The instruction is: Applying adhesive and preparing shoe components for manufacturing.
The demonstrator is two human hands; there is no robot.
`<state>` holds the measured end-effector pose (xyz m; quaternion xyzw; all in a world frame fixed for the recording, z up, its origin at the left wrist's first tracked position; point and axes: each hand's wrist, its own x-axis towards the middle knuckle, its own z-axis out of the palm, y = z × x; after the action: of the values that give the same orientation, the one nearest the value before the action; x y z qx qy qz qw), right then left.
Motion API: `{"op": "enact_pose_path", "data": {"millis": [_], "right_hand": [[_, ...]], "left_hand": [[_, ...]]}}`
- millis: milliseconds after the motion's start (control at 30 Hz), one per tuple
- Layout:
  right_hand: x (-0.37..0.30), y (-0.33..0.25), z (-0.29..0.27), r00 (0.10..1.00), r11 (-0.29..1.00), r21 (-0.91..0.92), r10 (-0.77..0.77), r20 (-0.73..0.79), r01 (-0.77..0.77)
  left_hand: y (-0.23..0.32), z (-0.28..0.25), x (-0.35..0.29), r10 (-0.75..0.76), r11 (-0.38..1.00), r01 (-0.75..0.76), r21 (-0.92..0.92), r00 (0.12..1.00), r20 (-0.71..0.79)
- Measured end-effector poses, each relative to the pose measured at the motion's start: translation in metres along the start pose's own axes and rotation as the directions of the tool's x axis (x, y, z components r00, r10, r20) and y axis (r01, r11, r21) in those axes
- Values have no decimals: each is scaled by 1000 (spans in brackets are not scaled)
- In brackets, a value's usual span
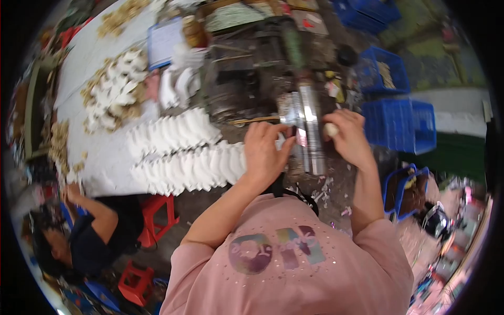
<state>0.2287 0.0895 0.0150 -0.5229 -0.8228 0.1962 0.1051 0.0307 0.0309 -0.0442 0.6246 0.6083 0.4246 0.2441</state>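
A shiny metal block with ridged sides [311,128] stands at the bench edge in front of me. At its left side is my left hand [262,152], thumb and forefinger bent toward each other at the metal. Whatever lies between those fingertips is too small to make out. On the block's other side my right hand [350,135] has its fingers curled round a pale round knob [330,129]. A thin wooden stick [254,121] points at the block from the left. Beside my left hand lie two rows of white curved pieces [186,168], close together.
More white pieces [118,89] lie on the pale table [79,94]. A clipboard [164,42] is behind them. Blue crates [388,123] stand at right. At lower left sits another person [92,226] near red stools [157,219]. Dark machinery [231,79] fills the middle back.
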Motion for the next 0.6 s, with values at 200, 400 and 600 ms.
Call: {"op": "enact_pose_path", "data": {"millis": [200,400,600], "right_hand": [[-11,21,2,978,947,295,170,-119,-129],[-5,13,4,938,898,344,329,-107,-276],[3,-1,4,921,899,312,364,-137,-309]], "left_hand": [[-38,-37,-5,-265,948,241,-210,959,-98],[-190,-169,-10,-62,872,313,376,833,-550],[-277,-201,-50,-14,684,160,712,979,-206]]}}
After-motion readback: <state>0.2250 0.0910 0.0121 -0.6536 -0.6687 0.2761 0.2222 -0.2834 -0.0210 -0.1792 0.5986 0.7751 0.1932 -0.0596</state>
